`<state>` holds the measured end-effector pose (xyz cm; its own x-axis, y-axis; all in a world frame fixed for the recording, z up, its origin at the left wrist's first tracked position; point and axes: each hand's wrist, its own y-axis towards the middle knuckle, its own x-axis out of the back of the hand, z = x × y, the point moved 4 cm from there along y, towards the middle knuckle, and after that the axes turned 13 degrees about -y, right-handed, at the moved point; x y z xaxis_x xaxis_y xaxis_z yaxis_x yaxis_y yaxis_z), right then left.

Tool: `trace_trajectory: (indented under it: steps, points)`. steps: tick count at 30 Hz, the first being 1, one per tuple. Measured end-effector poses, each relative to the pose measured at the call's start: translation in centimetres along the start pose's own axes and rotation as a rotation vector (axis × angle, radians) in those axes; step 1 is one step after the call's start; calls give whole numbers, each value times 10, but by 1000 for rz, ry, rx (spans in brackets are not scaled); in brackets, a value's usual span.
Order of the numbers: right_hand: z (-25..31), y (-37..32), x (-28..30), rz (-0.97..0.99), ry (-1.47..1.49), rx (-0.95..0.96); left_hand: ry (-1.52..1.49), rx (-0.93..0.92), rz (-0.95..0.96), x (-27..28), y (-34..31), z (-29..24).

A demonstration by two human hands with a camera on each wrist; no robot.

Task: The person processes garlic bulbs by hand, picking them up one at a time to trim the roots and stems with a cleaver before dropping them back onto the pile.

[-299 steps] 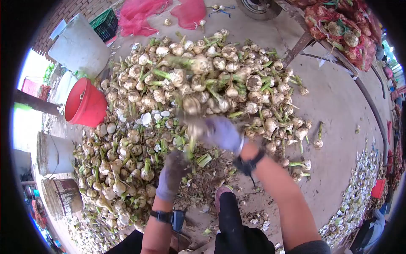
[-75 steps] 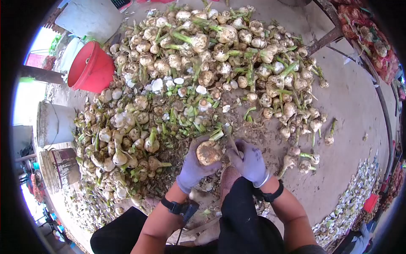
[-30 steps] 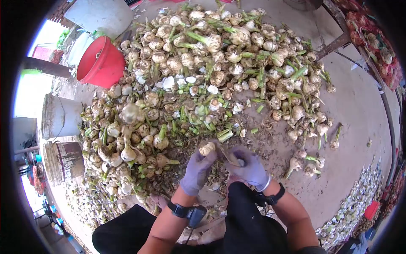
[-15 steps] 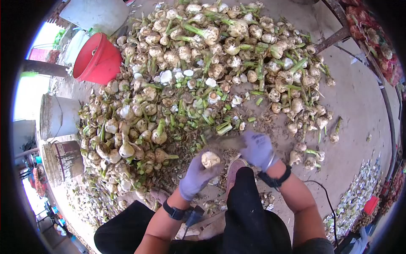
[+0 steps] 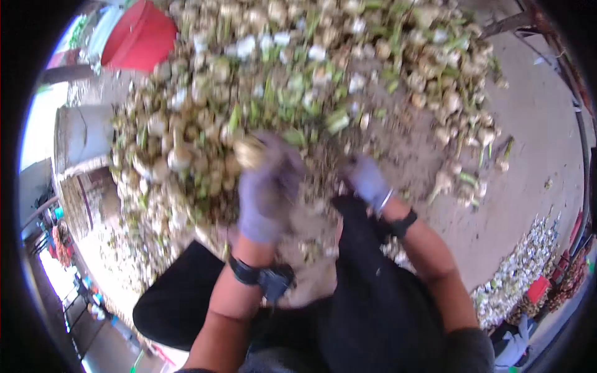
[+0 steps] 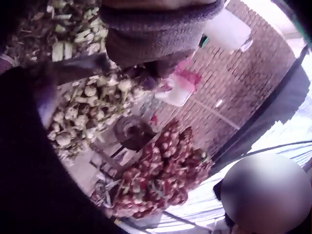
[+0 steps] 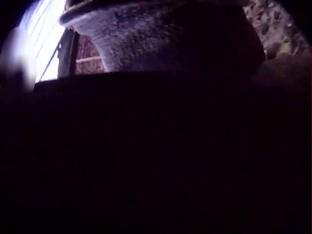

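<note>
In the head view my gloved left hand (image 5: pixel 266 196) is blurred and reaches forward over the near side of the left garlic pile (image 5: pixel 180 155). A garlic bulb (image 5: pixel 249 152), its stem cut off, is held at its fingers. My gloved right hand (image 5: pixel 368 180) grips a knife above my knee, and the blade is only a dark smear in the head view. The left wrist view shows the flat knife blade (image 6: pixel 80 68) more plainly, beside the purple glove (image 6: pixel 46 100). In the right wrist view darkness hides most of the scene below the glove cuff (image 7: pixel 141 39).
A garlic pile with long stems (image 5: pixel 429 74) spreads across the back and right. Cut green stems (image 5: pixel 280 93) litter the middle ground. A red bucket (image 5: pixel 143 40) and a whitish bucket (image 5: pixel 87 133) stand at left. Filled red net bags (image 6: pixel 161 170) show in the left wrist view.
The stem seen on the bulb earlier is cut off. My left hand has swung forward and left with the bulb. My right hand has come lower in the head view, and the view has tilted down.
</note>
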<state>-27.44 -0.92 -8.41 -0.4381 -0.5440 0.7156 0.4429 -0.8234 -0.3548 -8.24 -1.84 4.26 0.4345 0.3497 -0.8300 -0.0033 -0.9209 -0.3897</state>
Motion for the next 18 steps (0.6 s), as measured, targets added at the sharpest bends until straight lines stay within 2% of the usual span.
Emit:
trace_trajectory:
  steps: [1,2,3,4,5,6,7,9,11,12,13,14,15,17,18]
  points:
    - [16,-12,32,112,458,-502,-44,-75,-73,13,-8,-24]
    - [-14,-18,12,40,482,-460,-86,-172,-114,23,-10,-49]
    - [-45,-27,-6,-38,512,-416,-155,-278,-259,41,-16,-67]
    - [-44,-38,-6,-31,519,-418,-220,-365,-411,65,-26,-78]
    - [-41,-48,2,-96,638,-396,-431,-89,-210,99,-39,-68]
    - [-38,-52,9,-168,752,-365,-9,-70,-233,119,-58,-47]
    - [-41,-56,5,-155,935,-482,412,-53,-251,127,-76,-22]
    - [-34,-61,5,-135,971,-445,1344,695,-64,138,-109,27]
    - [-31,-60,7,-130,1002,-405,2117,891,184,166,-128,66]
    - [-33,-62,5,-93,841,-450,2117,880,191,181,-130,75]
    - [-36,-65,3,-58,680,-499,2088,969,136,193,-131,82]
    - [-38,-67,2,-67,674,-501,2057,1053,81,204,-134,87]
    - [-37,-68,5,-80,586,-467,2056,1041,87,199,-135,87]
    - [-33,-66,12,-148,316,-389,1903,750,55,183,-127,79]
    - [-20,-66,21,-158,314,-383,1909,737,58,175,-119,73]
